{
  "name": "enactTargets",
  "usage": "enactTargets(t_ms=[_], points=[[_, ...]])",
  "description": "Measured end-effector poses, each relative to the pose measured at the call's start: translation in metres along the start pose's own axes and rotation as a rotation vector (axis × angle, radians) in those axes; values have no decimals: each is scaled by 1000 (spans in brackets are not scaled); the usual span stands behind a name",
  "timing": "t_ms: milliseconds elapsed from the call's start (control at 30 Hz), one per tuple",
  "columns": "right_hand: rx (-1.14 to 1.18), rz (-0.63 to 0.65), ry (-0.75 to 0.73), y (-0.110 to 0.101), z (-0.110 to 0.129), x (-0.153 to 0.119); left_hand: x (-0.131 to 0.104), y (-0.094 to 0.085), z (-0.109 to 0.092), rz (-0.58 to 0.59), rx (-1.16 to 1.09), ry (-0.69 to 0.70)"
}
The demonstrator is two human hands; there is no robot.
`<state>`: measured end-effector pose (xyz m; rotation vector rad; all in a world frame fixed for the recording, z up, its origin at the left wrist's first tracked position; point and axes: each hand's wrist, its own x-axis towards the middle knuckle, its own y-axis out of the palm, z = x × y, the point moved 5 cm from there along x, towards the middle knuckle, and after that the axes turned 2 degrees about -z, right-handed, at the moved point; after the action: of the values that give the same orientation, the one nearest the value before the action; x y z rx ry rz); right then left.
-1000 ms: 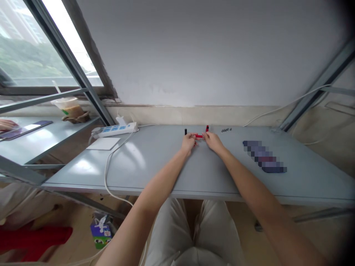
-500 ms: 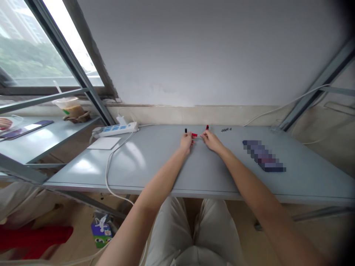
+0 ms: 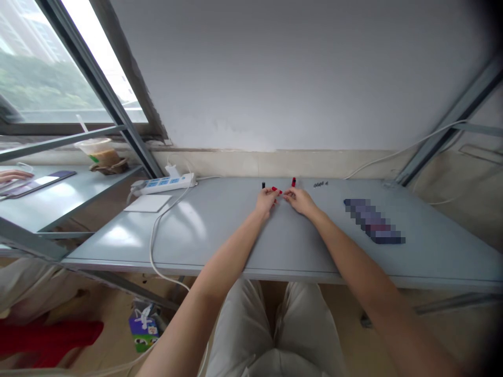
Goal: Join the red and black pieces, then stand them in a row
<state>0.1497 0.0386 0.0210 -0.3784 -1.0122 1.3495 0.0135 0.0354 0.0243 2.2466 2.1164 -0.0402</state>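
My left hand (image 3: 267, 200) is closed around a small red cylindrical piece (image 3: 274, 188), near the middle of the far part of the grey table. Close to its right, my right hand (image 3: 297, 200) has thumb and fingers pinched together; whatever is between them is too small to make out. The fingertips of both hands nearly meet. Just behind my left hand is a small black cylinder (image 3: 263, 185). A red-and-black piece (image 3: 293, 181) stands behind my right hand. Several tiny dark pieces (image 3: 320, 184) lie in a row to the right.
A phone-shaped blurred object (image 3: 374, 221) lies on the table (image 3: 291, 246) at right. At left are a white power strip (image 3: 168, 182), a white flat square (image 3: 147, 203) and a trailing cable (image 3: 152, 241). Another person's hand (image 3: 15, 175) rests beside a tablet-like device and a drink cup (image 3: 102, 153).
The red piece in my left hand shows less of its length and is tilted differently. My fingertips are slightly nearer each other. The other person's hand at far left has shifted and stretched out.
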Motion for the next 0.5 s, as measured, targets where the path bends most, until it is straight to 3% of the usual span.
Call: enactTargets(t_ms=[267, 500], points=[[-292, 19, 16, -7, 0, -5, -4, 1, -1, 18, 15, 0], [-460, 11, 211, -15, -22, -4, 3, 2, 1, -27, 144, 93]])
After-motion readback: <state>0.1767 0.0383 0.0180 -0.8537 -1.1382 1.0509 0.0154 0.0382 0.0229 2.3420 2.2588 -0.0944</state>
